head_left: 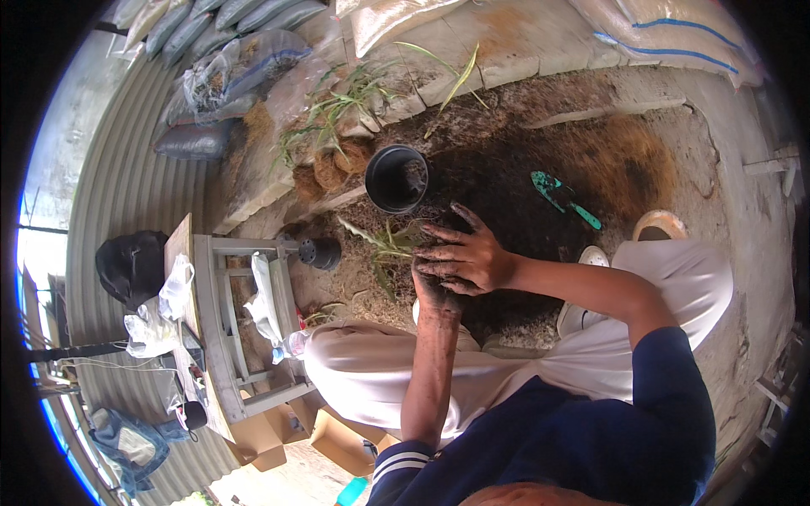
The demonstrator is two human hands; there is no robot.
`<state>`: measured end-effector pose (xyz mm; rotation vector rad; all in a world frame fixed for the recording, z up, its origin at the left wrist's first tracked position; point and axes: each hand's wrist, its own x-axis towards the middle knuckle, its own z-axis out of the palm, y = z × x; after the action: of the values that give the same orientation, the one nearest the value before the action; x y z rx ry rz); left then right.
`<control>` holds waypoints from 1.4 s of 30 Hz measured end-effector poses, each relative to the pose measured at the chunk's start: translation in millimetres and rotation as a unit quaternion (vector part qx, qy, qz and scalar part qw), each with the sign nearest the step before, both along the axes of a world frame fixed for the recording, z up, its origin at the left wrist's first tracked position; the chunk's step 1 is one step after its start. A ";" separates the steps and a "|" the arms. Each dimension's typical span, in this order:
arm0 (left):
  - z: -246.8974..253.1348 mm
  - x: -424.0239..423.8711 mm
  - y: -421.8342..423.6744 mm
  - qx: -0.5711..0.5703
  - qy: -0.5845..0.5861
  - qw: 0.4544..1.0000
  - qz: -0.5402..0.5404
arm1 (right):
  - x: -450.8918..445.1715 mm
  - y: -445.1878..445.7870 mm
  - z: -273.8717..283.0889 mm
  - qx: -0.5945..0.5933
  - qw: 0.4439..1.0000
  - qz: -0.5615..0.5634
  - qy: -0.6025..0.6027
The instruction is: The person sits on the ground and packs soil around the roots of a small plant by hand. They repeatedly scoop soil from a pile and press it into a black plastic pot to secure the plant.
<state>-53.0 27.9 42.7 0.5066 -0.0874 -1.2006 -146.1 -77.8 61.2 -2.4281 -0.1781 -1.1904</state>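
Note:
My left hand (433,284), dark with soil, is largely hidden beneath my right hand. Spread fingers of my right hand (471,256), also soiled, lie across it. A leafy plant (389,243) with long pale-edged leaves is just left of both hands; whether my left hand holds it is hidden. Beyond the fingertips stands a black plastic pot (383,180) with some dark material inside. Dark loose soil (500,177) covers the ground under and past my hands. On that soil, off to the right, lies a green hand trowel (563,199) with soil on its blade.
A small black nursery pot (320,253) lies beside a grey wooden stand (221,316) at left. Coconut husks (332,167) and strappy plants (345,104) line the concrete ledge. Filled sacks (683,38) are stacked behind. Cardboard boxes (345,439) sit near my left leg.

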 end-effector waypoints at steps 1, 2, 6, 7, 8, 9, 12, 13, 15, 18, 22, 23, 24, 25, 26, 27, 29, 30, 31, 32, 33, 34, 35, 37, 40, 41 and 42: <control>-3.0 0.8 2.4 0.012 -0.014 1.000 0.006 | 0.0 -0.7 -4.9 0.002 1.000 0.006 -0.006; -4.9 0.9 3.9 0.023 -0.028 0.999 0.012 | -0.6 -0.6 -9.5 0.006 1.000 0.013 -0.008; -9.3 5.0 1.9 0.058 0.041 0.997 0.013 | 4.8 -1.7 -16.9 0.020 0.998 0.040 -0.032; -15.6 7.3 1.6 0.063 0.020 0.998 0.012 | 5.4 -2.0 -21.5 0.024 0.998 0.047 -0.040; -22.0 9.4 0.9 0.067 0.000 0.998 0.011 | 5.5 -2.2 -25.9 0.021 0.998 0.045 -0.036; -21.7 8.9 -2.3 0.071 -0.019 0.997 0.008 | 5.4 -2.7 -29.5 0.018 0.998 0.042 -0.030; -16.9 6.4 -8.2 0.078 -0.019 0.996 0.030 | 7.6 -9.9 -35.1 0.003 0.999 0.038 0.031; -15.6 6.6 -6.8 0.101 0.002 0.994 0.040 | 9.6 -11.7 -33.5 -0.003 0.998 0.040 0.057; -15.0 9.1 -4.6 0.141 0.044 0.987 0.060 | 4.8 -14.6 -26.0 0.140 0.987 0.078 0.022; -66.1 48.2 9.8 0.197 -0.481 0.854 0.006 | 10.0 -38.3 -37.3 0.339 0.939 0.054 -0.004; -27.5 39.1 -4.7 0.263 -0.814 0.518 0.031 | 3.7 -88.8 -127.3 0.507 0.812 -0.132 0.256; -21.8 40.9 -0.7 0.275 -0.816 0.507 0.046 | -1.2 -89.5 -139.9 0.431 0.790 -0.217 0.379; -16.1 39.9 -1.8 0.279 -0.818 0.500 0.060 | -12.3 -90.4 -169.9 0.377 0.786 -0.234 0.431; -19.6 40.6 -3.1 0.272 -0.788 0.548 0.069 | -24.9 -89.0 -206.0 0.322 0.776 -0.253 0.479; -13.2 39.0 -7.9 0.280 -0.803 0.523 0.059 | -40.0 -81.2 -239.4 0.324 0.760 -0.257 0.502; -7.4 38.4 -10.7 0.289 -0.817 0.497 0.050 | -52.2 -63.5 -263.0 0.327 0.743 -0.257 0.524; 31.0 25.2 -11.0 0.340 -0.897 0.283 -0.015 | -69.5 -16.4 -276.8 0.214 0.821 -0.271 0.454; 26.2 29.8 -9.4 0.320 -0.906 0.278 0.013 | -70.9 -2.0 -277.9 0.205 0.837 -0.266 0.432; 18.2 36.2 -9.8 0.297 -0.914 0.274 0.039 | -73.0 9.8 -278.8 0.196 0.850 -0.264 0.411; 10.9 39.8 -9.6 0.273 -0.921 0.270 0.066 | -76.0 17.3 -279.8 0.188 0.863 -0.261 0.389; 11.3 39.3 -10.7 0.279 -0.932 0.212 0.088 | -77.9 21.8 -276.5 0.204 0.873 -0.242 0.371; 12.6 37.8 -11.6 0.283 -0.940 0.153 0.110 | -80.9 25.1 -273.1 0.220 0.882 -0.223 0.353; 13.0 37.0 -11.0 0.287 -0.944 0.093 0.132 | -83.0 29.0 -269.8 0.236 0.890 -0.202 0.334; 11.5 34.6 -5.7 0.311 -0.949 0.008 0.050 | -86.8 36.8 -272.8 0.223 0.903 -0.191 0.314; -7.7 45.8 7.5 0.337 -0.903 -0.264 0.019 | -82.6 48.0 -268.3 0.242 0.910 -0.187 0.282; -15.1 50.0 14.0 0.344 -0.888 -0.305 0.023 | -78.0 51.7 -264.7 0.255 0.909 -0.187 0.271; -17.4 51.9 16.7 0.347 -0.872 -0.344 0.029 | -72.7 52.3 -266.2 0.303 0.894 -0.206 0.259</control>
<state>-1.1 44.6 25.3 -1.7478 1.2225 -1.0413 -218.8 -25.5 -205.0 -2.1431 0.7861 -0.5623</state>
